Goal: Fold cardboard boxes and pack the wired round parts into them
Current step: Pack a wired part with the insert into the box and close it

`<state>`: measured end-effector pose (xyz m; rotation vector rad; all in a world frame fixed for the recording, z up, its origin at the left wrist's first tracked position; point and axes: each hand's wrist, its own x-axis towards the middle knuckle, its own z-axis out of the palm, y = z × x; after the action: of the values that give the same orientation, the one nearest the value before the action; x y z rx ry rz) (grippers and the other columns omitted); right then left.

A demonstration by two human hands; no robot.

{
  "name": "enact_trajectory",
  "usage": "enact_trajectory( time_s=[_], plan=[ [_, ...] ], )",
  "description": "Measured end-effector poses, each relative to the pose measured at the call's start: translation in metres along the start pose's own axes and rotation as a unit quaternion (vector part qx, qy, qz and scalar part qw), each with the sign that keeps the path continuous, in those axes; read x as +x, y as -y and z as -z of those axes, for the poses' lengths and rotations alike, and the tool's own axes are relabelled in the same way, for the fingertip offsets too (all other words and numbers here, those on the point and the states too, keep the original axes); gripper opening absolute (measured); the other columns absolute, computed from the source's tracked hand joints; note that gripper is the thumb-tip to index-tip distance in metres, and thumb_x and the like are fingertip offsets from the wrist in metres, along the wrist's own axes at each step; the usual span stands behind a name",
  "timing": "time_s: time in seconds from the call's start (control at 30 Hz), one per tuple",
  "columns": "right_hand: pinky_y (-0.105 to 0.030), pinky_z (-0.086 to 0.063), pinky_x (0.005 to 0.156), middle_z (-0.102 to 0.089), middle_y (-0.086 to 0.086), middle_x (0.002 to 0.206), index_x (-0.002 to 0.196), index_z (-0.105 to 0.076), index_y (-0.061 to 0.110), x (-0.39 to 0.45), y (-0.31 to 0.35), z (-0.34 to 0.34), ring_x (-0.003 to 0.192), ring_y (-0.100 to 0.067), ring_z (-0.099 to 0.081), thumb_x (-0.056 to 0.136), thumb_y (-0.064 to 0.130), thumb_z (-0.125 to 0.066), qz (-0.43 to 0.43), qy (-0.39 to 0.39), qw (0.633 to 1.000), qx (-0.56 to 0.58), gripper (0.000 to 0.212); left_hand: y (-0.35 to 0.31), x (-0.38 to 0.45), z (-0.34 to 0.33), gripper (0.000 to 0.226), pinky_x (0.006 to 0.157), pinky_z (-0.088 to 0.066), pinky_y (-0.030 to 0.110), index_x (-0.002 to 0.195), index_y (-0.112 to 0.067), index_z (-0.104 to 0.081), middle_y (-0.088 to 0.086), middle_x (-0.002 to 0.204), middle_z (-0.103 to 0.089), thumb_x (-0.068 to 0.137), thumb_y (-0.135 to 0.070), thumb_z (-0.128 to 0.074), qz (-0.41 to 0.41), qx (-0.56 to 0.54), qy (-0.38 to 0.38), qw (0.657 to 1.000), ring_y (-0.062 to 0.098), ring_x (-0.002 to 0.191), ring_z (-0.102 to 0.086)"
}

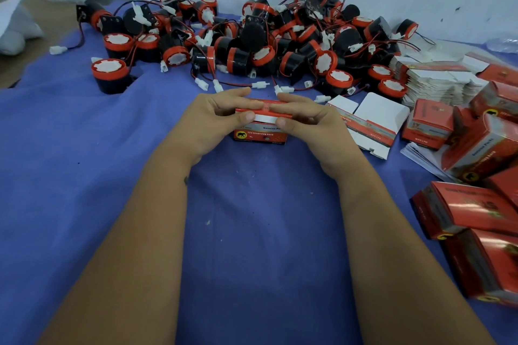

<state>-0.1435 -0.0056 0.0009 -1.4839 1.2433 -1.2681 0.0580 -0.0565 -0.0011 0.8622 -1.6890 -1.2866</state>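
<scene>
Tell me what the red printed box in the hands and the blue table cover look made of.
Red printed box: thin glossy card, judging by its white unprinted flap edge and sharp folds. Blue table cover: probably matte woven cloth, since it shows soft creases and no shine. Left hand and right hand pinch the box top.

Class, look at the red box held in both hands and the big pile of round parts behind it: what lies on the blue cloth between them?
In the head view, loose white connectors on thin red-and-black wires lie between the red box and the pile.
</scene>
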Motion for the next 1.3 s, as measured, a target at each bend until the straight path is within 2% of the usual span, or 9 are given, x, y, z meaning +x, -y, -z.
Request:
enact_trajectory(
  time_s=[0.17,0.33,0.53,0.67,0.73,0.87,0.97,1.13,1.3],
  plan=[
    [-0.031,-0.044,0.105,-0.051,0.007,0.137,0.111,-0.070,0.029,-0.001,0.000,-0.004,0.129,-0.001,-0.044,0.077,0.000,-0.077,0.021,-0.040,0.996,-0.077,0.045,-0.001,0.001,-0.011,0.033,0.108,-0.044,0.028,0.108,-0.043,-0.066,-0.005,0.150,-0.047,0.094,-0.013,-0.064,-0.047,0.113,-0.058,0.991,0.003,0.135,-0.043],
    [-0.018,-0.044,0.093,-0.048,0.006,0.137,0.107,-0.068,0.035,0.001,0.001,-0.009,0.125,-0.004,-0.044,0.080,0.002,-0.075,0.046,-0.102,0.979,-0.172,0.043,0.003,0.000,-0.013,0.052,0.119,-0.030,0.038,0.132,-0.028,-0.060,-0.011,0.154,-0.040,0.085,-0.008,-0.074,-0.041,0.213,-0.033,0.976,0.012,0.146,-0.030],
    [-0.018,-0.039,0.097,-0.051,0.000,0.137,0.107,-0.073,0.020,0.004,-0.001,-0.011,0.125,-0.010,-0.046,0.083,0.004,-0.073,0.038,-0.111,0.971,-0.206,0.030,0.004,0.004,-0.015,0.046,0.121,-0.022,0.042,0.129,-0.027,-0.062,-0.011,0.151,-0.044,0.090,-0.004,-0.067,-0.021,0.218,-0.042,0.975,0.018,0.149,-0.024],
    [0.003,-0.034,0.085,-0.050,-0.001,0.139,0.109,-0.073,0.018,0.004,-0.002,-0.014,0.125,-0.009,-0.046,0.084,0.004,-0.072,0.033,-0.114,0.975,-0.189,0.028,0.002,0.003,-0.014,0.042,0.119,-0.027,0.045,0.125,-0.028,-0.065,-0.011,0.150,-0.045,0.091,-0.005,-0.067,-0.005,0.197,-0.036,0.980,0.018,0.148,-0.026],
    [0.000,-0.036,0.089,-0.049,-0.001,0.141,0.110,-0.072,0.020,0.001,-0.003,-0.015,0.127,-0.008,-0.044,0.086,0.004,-0.070,0.033,-0.115,0.974,-0.192,0.029,-0.003,0.001,-0.019,0.032,0.117,-0.032,0.044,0.123,-0.027,-0.068,-0.010,0.148,-0.049,0.094,-0.013,-0.064,-0.015,0.222,-0.053,0.974,0.017,0.145,-0.032],
    [-0.019,-0.045,0.096,-0.053,0.001,0.140,0.119,-0.069,0.022,-0.003,0.002,-0.021,0.126,-0.005,-0.050,0.090,0.006,-0.061,0.057,-0.086,0.973,-0.207,0.034,-0.014,-0.005,-0.039,0.043,0.114,-0.028,0.049,0.100,-0.018,-0.077,-0.002,0.122,-0.068,0.091,-0.042,-0.043,-0.094,0.408,-0.181,0.890,0.020,0.124,-0.053],
    [-0.018,-0.049,0.071,-0.066,0.006,0.108,0.121,-0.064,0.018,-0.005,0.005,-0.030,0.082,0.000,-0.062,0.089,0.004,-0.055,0.093,-0.148,0.972,-0.157,0.036,-0.019,-0.007,-0.063,0.054,0.118,-0.020,0.051,0.125,-0.014,-0.065,0.003,0.129,-0.062,0.093,-0.045,-0.034,-0.140,0.456,-0.176,0.861,0.022,0.127,-0.050],
    [-0.038,-0.043,0.087,-0.060,-0.007,0.117,0.117,-0.064,0.011,-0.004,0.004,-0.016,0.100,-0.024,-0.055,0.082,-0.001,-0.051,0.046,-0.338,0.862,-0.375,0.039,-0.016,-0.006,-0.078,0.040,0.120,-0.010,0.048,0.128,-0.020,-0.061,-0.002,0.132,-0.061,0.102,-0.033,-0.033,-0.118,0.524,-0.087,0.839,0.021,0.137,-0.040],
    [-0.041,-0.021,0.105,-0.043,-0.012,0.137,0.128,-0.050,0.014,-0.011,0.005,-0.010,0.124,-0.033,-0.038,0.082,0.014,-0.054,-0.133,-0.345,0.798,-0.475,0.046,-0.016,-0.002,-0.047,0.039,0.115,-0.010,0.048,0.117,-0.024,-0.064,0.000,0.119,-0.064,0.086,-0.004,-0.050,-0.006,0.604,-0.131,0.786,0.025,0.136,-0.037]
  ],
)
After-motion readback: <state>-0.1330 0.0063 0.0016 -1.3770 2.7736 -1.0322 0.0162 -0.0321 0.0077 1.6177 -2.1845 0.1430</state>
